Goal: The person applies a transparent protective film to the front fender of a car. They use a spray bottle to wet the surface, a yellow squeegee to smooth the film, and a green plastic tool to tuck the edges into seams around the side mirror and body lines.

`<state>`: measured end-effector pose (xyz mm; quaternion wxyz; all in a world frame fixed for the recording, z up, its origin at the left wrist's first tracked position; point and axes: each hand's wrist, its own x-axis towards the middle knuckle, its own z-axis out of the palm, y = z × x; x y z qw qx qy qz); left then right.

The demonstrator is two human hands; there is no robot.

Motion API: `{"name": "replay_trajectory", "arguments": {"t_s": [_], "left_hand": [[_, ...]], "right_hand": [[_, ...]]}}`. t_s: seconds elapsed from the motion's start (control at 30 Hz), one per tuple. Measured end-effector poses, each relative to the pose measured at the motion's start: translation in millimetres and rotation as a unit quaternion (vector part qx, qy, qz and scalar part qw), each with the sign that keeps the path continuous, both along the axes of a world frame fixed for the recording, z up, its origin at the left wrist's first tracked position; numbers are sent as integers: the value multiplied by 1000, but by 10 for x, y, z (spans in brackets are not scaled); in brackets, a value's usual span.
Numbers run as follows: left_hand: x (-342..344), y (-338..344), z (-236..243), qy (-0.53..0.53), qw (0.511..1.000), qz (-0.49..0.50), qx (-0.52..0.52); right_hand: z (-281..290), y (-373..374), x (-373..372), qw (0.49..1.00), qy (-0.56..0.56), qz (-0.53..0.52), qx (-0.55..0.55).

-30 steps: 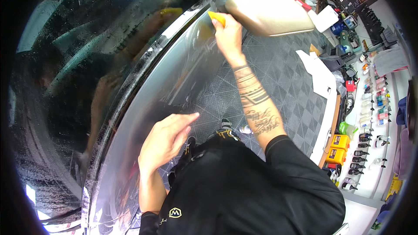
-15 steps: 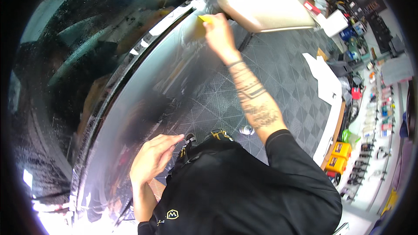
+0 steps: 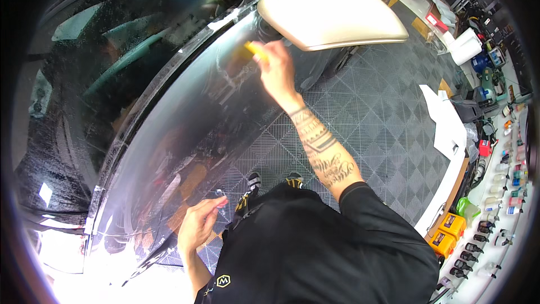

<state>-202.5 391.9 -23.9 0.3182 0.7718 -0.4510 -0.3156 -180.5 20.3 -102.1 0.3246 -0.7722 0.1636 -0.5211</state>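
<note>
My right hand [image 3: 275, 70] grips a yellow squeegee [image 3: 256, 50] against the upper part of a dark car door [image 3: 185, 129], just below the beige side mirror [image 3: 332, 14]. Wet, wrinkled clear film [image 3: 230, 79] shows on the door under and beside the squeegee. Lower down, near the door's lower surface and in front of my body, my left hand [image 3: 197, 225] has thumb and fingers pressed together. A small shiny, see-through bit shows at its fingertips, too unclear to name.
Water drops cover the dark side window [image 3: 129, 62]. Grey patterned tiles [image 3: 360, 118] make up the floor. To the right, a large white sheet [image 3: 444, 124], yellow cases [image 3: 450, 231] and several bottles [image 3: 495, 188] line the wall. A white paper roll [image 3: 466, 46] stands farther back.
My right hand with the squeegee has come down and slightly left along the door, away from the mirror. The left hand has dropped a little and its fingers have drawn together.
</note>
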Motion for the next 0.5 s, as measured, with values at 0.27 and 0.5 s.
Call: {"name": "replay_trajectory", "arguments": {"t_s": [0.27, 0.5], "left_hand": [[-101, -53, 49, -38, 999, 0, 33], [9, -66, -58, -24, 999, -4, 37]], "right_hand": [[-217, -63, -196, 997, 74, -21, 22], [-444, 53, -259, 993, 110, 50, 10]]}}
